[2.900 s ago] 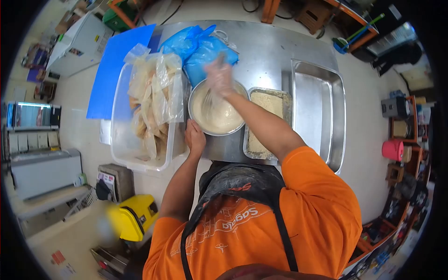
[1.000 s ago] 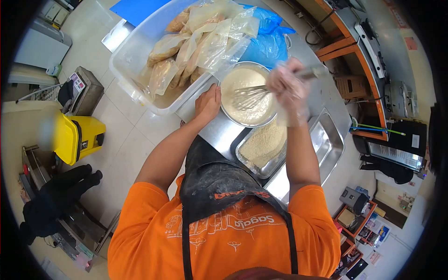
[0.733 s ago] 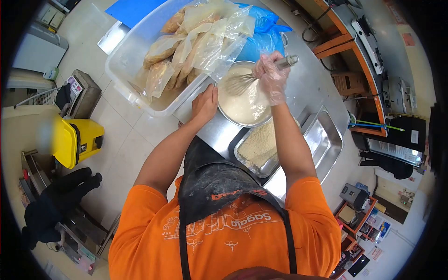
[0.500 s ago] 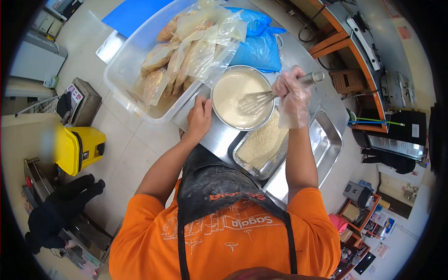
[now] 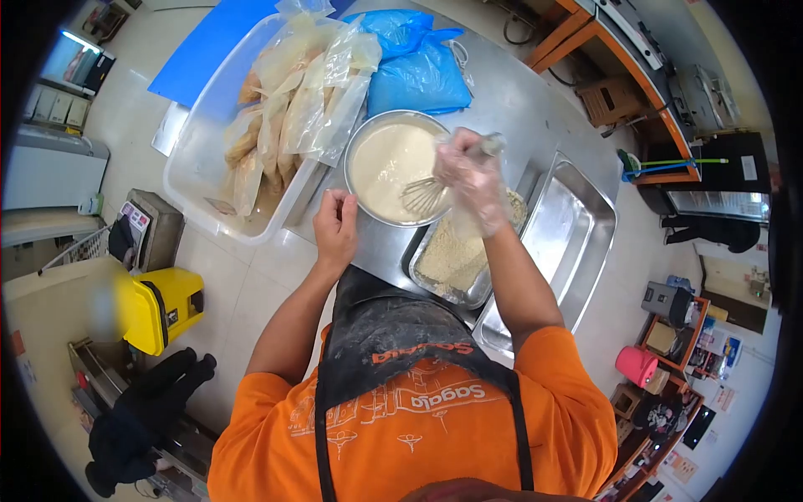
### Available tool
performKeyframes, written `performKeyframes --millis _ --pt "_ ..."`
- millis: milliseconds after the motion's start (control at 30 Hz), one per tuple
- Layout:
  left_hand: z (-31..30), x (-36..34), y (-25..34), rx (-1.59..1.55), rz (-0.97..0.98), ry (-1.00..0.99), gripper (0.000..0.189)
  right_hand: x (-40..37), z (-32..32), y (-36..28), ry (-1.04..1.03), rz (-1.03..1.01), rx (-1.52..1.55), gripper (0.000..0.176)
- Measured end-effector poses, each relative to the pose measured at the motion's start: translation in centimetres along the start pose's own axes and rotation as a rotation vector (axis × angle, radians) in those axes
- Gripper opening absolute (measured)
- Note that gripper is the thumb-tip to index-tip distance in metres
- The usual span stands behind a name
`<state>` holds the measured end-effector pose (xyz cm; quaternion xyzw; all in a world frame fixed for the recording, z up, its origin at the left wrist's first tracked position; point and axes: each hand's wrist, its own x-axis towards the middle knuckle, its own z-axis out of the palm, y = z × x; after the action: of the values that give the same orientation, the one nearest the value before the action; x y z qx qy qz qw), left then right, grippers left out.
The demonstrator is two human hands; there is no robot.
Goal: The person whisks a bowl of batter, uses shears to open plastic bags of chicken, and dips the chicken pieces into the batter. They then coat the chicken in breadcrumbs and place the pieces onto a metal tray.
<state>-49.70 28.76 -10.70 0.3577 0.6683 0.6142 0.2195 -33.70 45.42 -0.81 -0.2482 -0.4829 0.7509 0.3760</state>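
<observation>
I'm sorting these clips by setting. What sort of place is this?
Probably a small commercial kitchen or food-stall prep area: a steel table holds a bowl of batter with a whisk in it, a tray of breadcrumbs and a tub of bagged food.

Left hand [image 5: 336, 224] bare, arm stretched forward, elbow slightly bent, fingers curled in, back of hand up. Right hand [image 5: 468, 177] gloved, fingers clenched in a fist, forearm reaching forward. The 2 hands are near each other, not touching.
</observation>
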Motion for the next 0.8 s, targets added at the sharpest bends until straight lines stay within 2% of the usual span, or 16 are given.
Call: performKeyframes --millis 133,200,300,400,467,600,700,800 --pt "-0.9 -1.2 -1.7 0.101 -0.130 0.006 0.024 -1.5 0.0 -1.5 -0.038 -0.202 0.163 0.029" --pt "-0.6 -2.0 -3.5 0.173 -0.167 -0.015 0.027 -2.6 1.0 -0.7 -0.020 -0.226 0.060 0.029" --pt "-0.2 -2.4 -4.5 0.126 -0.481 -0.179 0.029 -4.8 2.2 1.0 -0.074 -0.255 -0.142 0.030" --pt "0.9 -2.2 -4.7 0.018 -0.356 -0.163 0.027 -5.6 2.2 1.4 -0.183 -0.225 -0.352 0.030" --pt "1.3 -1.8 -5.1 0.060 -0.378 -0.165 0.027 -4.8 0.9 0.5 -0.216 -0.156 -0.428 0.029" --pt "1.3 -1.3 -3.4 0.147 -0.359 -0.163 0.026 -0.9 -0.9 -0.5 -0.164 -0.044 -0.523 0.032" --pt "1.0 -1.1 -2.9 0.152 -0.365 -0.179 0.026 0.9 0.2 -1.8 -0.125 -0.065 -0.289 0.033" --pt "1.1 -0.9 -3.6 0.076 -0.374 -0.214 0.024 2.4 1.8 -2.5 -0.152 -0.168 -0.145 0.031"
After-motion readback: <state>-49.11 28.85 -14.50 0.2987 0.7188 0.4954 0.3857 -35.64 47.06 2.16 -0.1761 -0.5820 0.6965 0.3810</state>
